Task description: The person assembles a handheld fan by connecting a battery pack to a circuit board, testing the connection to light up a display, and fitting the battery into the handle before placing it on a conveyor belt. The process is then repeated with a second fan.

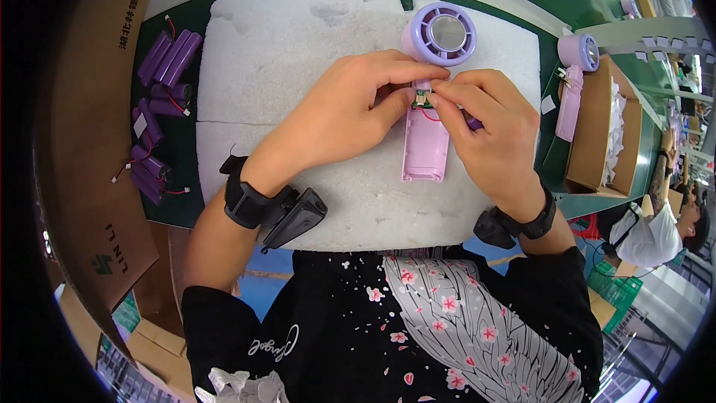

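Note:
A handheld fan lies on the white foam board (pixel 261 52). Its round lavender head (pixel 448 35) points away from me, and its pink handle shell (pixel 426 151) is open toward me. At the top of the shell sits a small green circuit board (pixel 421 98) with a red wire beside it. My left hand (pixel 358 101) grips the fan's neck and the board's left edge between thumb and fingers. Over the board's right side, my right hand (pixel 488 116) is closed in a pinch; what its fingertips hold is hidden. A purple battery (pixel 473 124) shows partly under that hand.
Several purple batteries (pixel 170 60) with leads lie on the left beside a large cardboard box (pixel 89 142). Another lavender fan head (pixel 578 52) with a pink handle (pixel 570 104) lies at right, next to an open carton (pixel 608 134). A co-worker (pixel 652 227) is farther right.

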`<state>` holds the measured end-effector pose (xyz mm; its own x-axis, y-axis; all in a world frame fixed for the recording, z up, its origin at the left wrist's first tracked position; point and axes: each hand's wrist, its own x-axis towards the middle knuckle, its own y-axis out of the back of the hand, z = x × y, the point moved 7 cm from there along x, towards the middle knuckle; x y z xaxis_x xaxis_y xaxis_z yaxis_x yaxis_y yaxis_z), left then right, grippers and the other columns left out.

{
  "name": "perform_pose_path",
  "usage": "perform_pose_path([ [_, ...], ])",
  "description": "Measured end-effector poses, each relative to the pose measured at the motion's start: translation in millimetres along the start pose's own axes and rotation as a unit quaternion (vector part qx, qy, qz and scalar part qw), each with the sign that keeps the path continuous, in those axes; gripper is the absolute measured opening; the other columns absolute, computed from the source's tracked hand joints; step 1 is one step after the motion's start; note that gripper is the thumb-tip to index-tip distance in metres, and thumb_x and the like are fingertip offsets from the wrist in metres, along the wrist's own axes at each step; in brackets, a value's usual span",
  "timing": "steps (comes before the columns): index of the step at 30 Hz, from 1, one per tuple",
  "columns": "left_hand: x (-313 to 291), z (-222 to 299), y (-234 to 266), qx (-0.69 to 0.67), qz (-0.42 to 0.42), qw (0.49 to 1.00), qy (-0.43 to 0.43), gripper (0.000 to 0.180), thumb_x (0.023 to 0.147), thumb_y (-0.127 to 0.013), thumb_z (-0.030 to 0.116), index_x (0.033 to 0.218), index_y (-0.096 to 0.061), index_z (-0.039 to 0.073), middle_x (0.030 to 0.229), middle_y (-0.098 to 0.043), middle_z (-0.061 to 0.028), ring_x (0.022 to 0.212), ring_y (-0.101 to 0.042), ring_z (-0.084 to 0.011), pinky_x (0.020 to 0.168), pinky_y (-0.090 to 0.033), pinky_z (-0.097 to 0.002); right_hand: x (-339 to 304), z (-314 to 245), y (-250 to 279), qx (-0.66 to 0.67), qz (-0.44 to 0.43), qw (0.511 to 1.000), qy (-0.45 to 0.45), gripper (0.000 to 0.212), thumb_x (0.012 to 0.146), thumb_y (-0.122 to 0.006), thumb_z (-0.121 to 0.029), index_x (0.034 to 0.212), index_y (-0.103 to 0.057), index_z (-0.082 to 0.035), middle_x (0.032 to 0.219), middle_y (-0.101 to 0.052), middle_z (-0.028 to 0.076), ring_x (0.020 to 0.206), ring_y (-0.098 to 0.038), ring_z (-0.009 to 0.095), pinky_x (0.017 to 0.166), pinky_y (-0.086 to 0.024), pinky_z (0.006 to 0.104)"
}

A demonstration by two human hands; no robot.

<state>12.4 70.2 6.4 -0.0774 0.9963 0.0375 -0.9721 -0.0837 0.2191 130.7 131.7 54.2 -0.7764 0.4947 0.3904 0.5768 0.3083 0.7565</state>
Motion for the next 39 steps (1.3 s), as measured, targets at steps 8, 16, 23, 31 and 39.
perform_pose_path([
  [8,3,2,3,0.009,-0.013,0.999,0.041,0.043,0.080,-0.050,-0.007,0.117,-0.067,0.005,0.103,-0.066,-0.0117,0.083,-0.061,-0.0166,0.075,-0.049,-0.0264,6,11,2,0.039,-0.040,0.995,-0.081,0.016,0.075,-0.077,-0.004,0.087,-0.067,-0.002,0.082,-0.064,0.006,0.063,-0.057,0.012,0.057,-0.046,0.0244],
  [16,4,8,2,0.064,0.029,0.998,-0.002,0.038,0.078,-0.050,-0.003,0.106,-0.073,0.005,0.102,-0.067,-0.0149,0.081,-0.062,-0.0173,0.073,-0.050,-0.0281,2,29,-10,0.148,-0.238,0.941,-0.188,0.026,0.078,-0.075,-0.006,0.098,-0.059,0.000,0.081,-0.062,0.006,0.064,-0.054,0.009,0.056,-0.042,0.0239],
  [23,-2,3,14,0.039,0.042,0.998,0.011,0.038,0.078,-0.049,-0.002,0.107,-0.073,0.006,0.101,-0.065,-0.0117,0.078,-0.059,-0.0163,0.070,-0.048,-0.0270,-6,13,-3,0.264,-0.344,0.879,-0.199,0.046,0.081,-0.071,-0.005,0.122,-0.051,0.001,0.088,-0.063,0.007,0.070,-0.058,0.009,0.056,-0.044,0.0218],
  [31,1,0,34,0.044,0.095,0.995,-0.006,0.035,0.074,-0.057,0.001,0.105,-0.073,0.009,0.095,-0.065,-0.0113,0.072,-0.062,-0.0198,0.068,-0.050,-0.0291,-4,49,0,0.356,-0.244,0.827,-0.359,0.035,0.082,-0.068,-0.001,0.116,-0.060,0.003,0.097,-0.064,0.008,0.072,-0.063,0.012,0.052,-0.047,0.0241],
  [39,-2,-4,31,0.050,0.071,0.996,0.029,0.040,0.075,-0.056,-0.005,0.110,-0.071,0.006,0.104,-0.063,-0.0091,0.082,-0.058,-0.0139,0.073,-0.046,-0.0243,3,27,16,-0.003,-0.163,0.986,-0.020,0.014,0.079,-0.071,-0.004,0.093,-0.068,0.001,0.100,-0.068,0.012,0.073,-0.066,0.021,0.059,-0.052,0.0295],
])
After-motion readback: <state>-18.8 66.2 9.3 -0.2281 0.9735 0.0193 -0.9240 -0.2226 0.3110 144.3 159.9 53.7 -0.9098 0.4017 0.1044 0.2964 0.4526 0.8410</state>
